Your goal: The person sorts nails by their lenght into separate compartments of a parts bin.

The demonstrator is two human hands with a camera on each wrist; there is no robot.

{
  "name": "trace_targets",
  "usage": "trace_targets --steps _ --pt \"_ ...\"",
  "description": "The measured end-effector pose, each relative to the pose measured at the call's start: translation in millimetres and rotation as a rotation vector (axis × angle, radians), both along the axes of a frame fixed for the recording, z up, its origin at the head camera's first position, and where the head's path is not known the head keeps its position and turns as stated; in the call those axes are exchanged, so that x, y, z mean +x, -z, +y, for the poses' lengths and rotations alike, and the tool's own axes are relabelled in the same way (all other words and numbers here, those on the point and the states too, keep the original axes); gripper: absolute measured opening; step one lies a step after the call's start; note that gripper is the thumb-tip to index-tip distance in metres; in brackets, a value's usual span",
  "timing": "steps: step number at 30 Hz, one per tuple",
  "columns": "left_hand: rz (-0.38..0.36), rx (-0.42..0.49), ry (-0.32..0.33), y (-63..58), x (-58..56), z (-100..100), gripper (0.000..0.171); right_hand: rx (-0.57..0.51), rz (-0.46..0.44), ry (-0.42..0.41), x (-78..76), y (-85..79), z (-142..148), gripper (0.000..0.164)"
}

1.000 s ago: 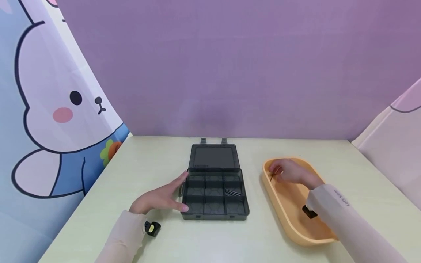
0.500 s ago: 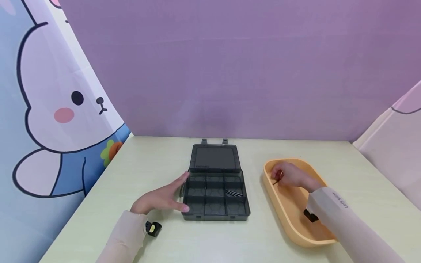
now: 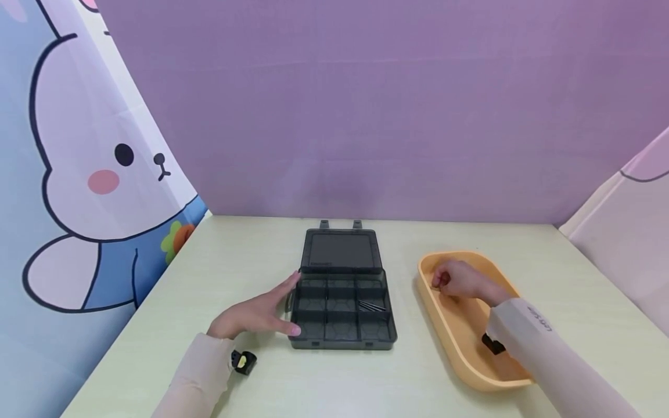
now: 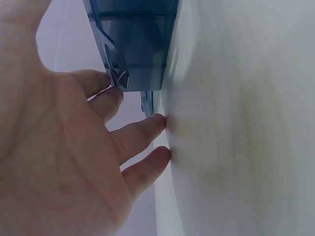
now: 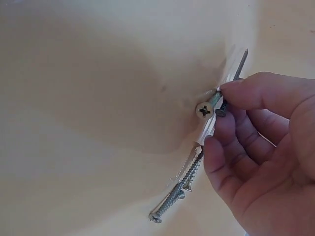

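My left hand (image 3: 261, 312) lies with fingers spread along the left side of a dark translucent compartment box (image 3: 342, 343), its thumb at the front corner. In the left wrist view, two fingertips reach the side of the box and its latch. My right hand (image 3: 460, 280) is inside the orange tray (image 3: 455, 354), near its far left end. The right wrist view shows it pinching a dark nail (image 5: 241, 64) between thumb and fingers. A cross-head screw (image 5: 204, 111) sits right at the thumb tip. Several more screws (image 5: 172, 196) lie below along the tray's edge.
The box lid (image 3: 342, 248) is folded back flat behind it. Several thin dark nails (image 3: 372, 306) lie in the middle right compartment. A purple backdrop (image 3: 355, 116) rises behind the pale table (image 3: 292, 383).
My right hand has shifted slightly within the tray, and the dark thin piece seen below its fingers earlier is no longer distinct in the head view. The left hand stays at the box.
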State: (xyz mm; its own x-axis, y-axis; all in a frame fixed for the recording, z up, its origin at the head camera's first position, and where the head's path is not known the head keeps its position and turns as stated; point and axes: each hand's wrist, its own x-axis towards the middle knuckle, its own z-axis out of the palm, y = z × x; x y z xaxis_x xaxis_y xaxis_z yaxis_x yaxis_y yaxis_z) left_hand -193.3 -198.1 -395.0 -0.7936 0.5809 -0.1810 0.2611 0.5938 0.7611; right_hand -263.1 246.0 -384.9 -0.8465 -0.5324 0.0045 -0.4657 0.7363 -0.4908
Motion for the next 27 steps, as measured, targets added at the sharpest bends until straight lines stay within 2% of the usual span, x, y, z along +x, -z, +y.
trace_targets --steps 6,11,15,21,27 --pt "-0.003 0.000 0.000 0.3 -0.1 0 0.117 -0.004 0.075 0.004 0.3 -1.7 2 0.007" --pt "-0.008 0.004 0.001 -0.5 -0.1 -1 0.117 -0.021 0.088 -0.007 0.0 -6.8 6 0.010" --pt "0.003 0.005 0.003 -1.6 0.0 -1 0.117 -0.031 0.064 0.004 1.7 -12.7 9 0.009" --pt "0.017 -0.006 0.003 -1.8 0.0 -1 0.117 0.025 0.052 0.039 5.4 -22.9 11 0.010" --pt "0.021 -0.013 0.013 -1.6 0.3 -2 0.117 0.020 -0.024 0.078 10.4 -34.1 11 0.009"
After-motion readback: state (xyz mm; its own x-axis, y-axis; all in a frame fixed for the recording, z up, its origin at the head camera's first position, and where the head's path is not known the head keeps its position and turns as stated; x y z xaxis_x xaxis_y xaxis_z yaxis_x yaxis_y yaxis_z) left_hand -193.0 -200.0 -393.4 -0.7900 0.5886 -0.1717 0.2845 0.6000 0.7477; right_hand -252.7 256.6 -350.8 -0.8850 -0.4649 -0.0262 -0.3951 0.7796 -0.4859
